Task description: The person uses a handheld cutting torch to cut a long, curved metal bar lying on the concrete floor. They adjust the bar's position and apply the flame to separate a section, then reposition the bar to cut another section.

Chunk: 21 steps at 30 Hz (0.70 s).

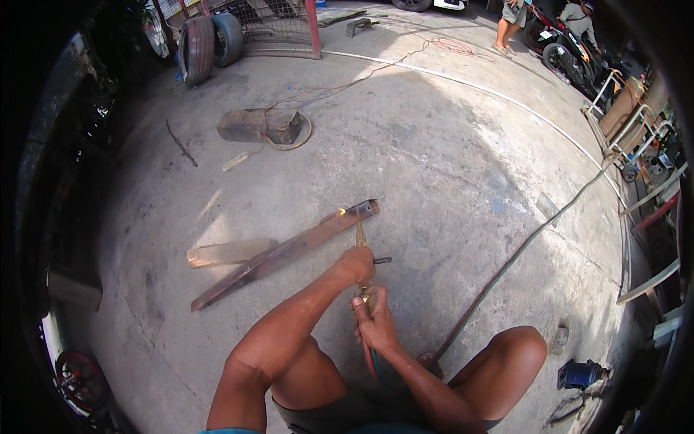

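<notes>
A brass gas torch point(360, 237) points away from me, its tip at the far end of a rusty brown steel bar point(289, 248). A small orange flame or glow point(343, 212) shows on the bar beside the tip. My left hand point(354, 265) is wrapped round the torch's body. Behind it, my right hand point(376, 327) grips the valve end, thumb up by the brass knobs. A short black rod point(383, 260) sticks out to the right of my left fist. Red and green hoses point(372, 362) hang below my right hand. The bar rests across a wooden block point(224, 253).
Beyond lies a dark block point(259, 126) wrapped with wire. The long hose point(506, 264) crosses the concrete to the right. A blue metal part point(578, 375) stands by my right knee. Tyres point(195, 50), a caged frame point(278, 29), motorcycles point(567, 58) and people point(512, 22) are farther off.
</notes>
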Each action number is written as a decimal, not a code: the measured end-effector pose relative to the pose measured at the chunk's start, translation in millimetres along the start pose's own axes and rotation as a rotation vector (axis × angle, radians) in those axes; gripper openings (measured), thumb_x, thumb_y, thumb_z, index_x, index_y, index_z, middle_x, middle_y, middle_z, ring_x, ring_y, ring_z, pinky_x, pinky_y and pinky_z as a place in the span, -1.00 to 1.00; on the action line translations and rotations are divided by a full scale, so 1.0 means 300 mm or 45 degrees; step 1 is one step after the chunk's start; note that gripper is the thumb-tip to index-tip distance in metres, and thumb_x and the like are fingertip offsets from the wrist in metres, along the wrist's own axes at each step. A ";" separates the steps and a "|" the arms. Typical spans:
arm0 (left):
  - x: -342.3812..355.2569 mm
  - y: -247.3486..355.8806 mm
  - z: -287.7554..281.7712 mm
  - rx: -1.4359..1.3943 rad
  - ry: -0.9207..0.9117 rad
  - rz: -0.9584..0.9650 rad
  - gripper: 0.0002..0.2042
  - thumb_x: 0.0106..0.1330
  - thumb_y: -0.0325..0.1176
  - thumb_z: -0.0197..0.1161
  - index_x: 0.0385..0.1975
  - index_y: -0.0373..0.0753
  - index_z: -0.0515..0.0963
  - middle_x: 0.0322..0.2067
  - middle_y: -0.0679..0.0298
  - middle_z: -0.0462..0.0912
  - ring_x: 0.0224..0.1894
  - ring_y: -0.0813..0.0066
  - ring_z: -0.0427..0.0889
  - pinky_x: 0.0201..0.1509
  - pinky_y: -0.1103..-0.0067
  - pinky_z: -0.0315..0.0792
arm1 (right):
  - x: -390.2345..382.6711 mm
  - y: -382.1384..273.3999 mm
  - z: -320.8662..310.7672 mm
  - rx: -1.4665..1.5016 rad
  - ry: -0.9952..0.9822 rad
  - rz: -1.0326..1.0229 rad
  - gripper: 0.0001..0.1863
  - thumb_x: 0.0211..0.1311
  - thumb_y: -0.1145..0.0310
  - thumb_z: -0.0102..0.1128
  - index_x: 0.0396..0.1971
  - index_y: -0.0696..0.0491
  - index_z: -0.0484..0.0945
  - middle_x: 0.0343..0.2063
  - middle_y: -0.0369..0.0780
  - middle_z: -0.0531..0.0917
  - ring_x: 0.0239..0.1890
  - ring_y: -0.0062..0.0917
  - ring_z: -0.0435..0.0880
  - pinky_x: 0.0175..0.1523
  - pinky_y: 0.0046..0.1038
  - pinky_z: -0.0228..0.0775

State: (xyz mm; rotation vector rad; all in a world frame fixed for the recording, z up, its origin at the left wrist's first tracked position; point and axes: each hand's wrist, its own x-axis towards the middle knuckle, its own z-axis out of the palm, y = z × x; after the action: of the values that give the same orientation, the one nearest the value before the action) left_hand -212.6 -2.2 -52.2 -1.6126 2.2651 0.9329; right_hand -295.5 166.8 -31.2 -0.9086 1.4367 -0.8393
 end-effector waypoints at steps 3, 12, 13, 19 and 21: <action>-0.006 -0.001 0.002 -0.029 0.043 0.003 -0.71 0.30 -0.29 0.28 -0.23 -0.42 0.76 -0.22 -0.24 0.78 -0.11 -0.20 0.80 0.05 0.14 0.68 | 0.000 -0.003 0.005 -0.002 0.008 0.026 -0.61 0.64 0.15 0.10 0.21 -0.10 0.14 -0.43 -0.23 0.56 -0.65 -0.57 0.55 -0.63 -0.42 0.42; -0.020 0.009 -0.015 0.006 0.005 -0.025 -0.69 0.30 -0.30 0.29 -0.21 -0.49 0.74 -0.20 -0.27 0.77 -0.09 -0.18 0.80 0.05 0.17 0.69 | -0.004 0.005 0.006 -0.021 -0.014 -0.006 -0.57 0.64 0.12 0.10 0.23 -0.06 0.13 -0.44 -0.22 0.56 -0.65 -0.55 0.56 -0.61 -0.40 0.44; -0.021 0.003 -0.014 0.009 0.001 -0.026 -0.69 0.30 -0.30 0.29 -0.21 -0.49 0.74 -0.20 -0.27 0.77 -0.09 -0.18 0.81 0.05 0.17 0.69 | -0.007 -0.004 0.008 -0.024 -0.020 -0.009 -0.57 0.65 0.12 0.10 0.23 -0.05 0.13 -0.44 -0.22 0.56 -0.65 -0.55 0.56 -0.61 -0.40 0.44; -0.017 0.021 -0.023 0.005 0.023 0.006 -0.71 0.30 -0.33 0.28 -0.23 -0.49 0.74 -0.21 -0.26 0.77 -0.09 -0.17 0.81 0.06 0.18 0.69 | -0.007 -0.014 -0.005 -0.040 -0.003 -0.013 -0.57 0.65 0.13 0.09 0.24 -0.03 0.14 -0.46 -0.23 0.56 -0.65 -0.54 0.56 -0.60 -0.40 0.43; -0.027 0.016 -0.021 0.014 0.025 0.016 -0.71 0.30 -0.33 0.27 -0.23 -0.48 0.74 -0.22 -0.26 0.77 -0.10 -0.16 0.81 0.06 0.18 0.69 | -0.018 -0.017 0.000 -0.041 -0.010 0.002 -0.57 0.65 0.13 0.09 0.24 -0.03 0.15 -0.47 -0.23 0.56 -0.65 -0.54 0.56 -0.60 -0.40 0.42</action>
State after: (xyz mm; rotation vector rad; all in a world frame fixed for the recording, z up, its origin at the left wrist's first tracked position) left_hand -212.7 1.1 -41.3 -1.6114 2.2916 0.9098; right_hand -295.0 169.2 -24.2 -0.9337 1.4474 -0.8123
